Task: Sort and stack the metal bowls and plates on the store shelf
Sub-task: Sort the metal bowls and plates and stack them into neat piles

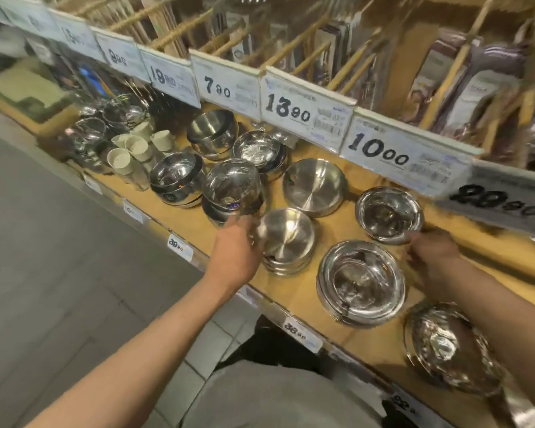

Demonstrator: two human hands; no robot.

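Note:
Several stacks of shiny metal bowls and plates stand on the wooden shelf (294, 291). My left hand (235, 251) sits between a tall stack of bowls (232, 186) and a low stack of upturned bowls (286, 239), its fingers curled against the upturned stack's left side. My right hand (433, 245) grips the near rim of a bowl stack (388, 211) at the shelf's middle right. A wide stack of plates (362, 282) lies between my hands, near the front edge. Another bowl stack (448, 344) partly hides under my right forearm.
More bowl stacks (212, 131) and an upturned plate stack (314, 186) stand farther back. Beige cups (133, 146) and small metal cups (90, 128) crowd the left end. Price tags (303, 103) hang from the upper shelf, just above the rear bowls. Grey floor lies to the left.

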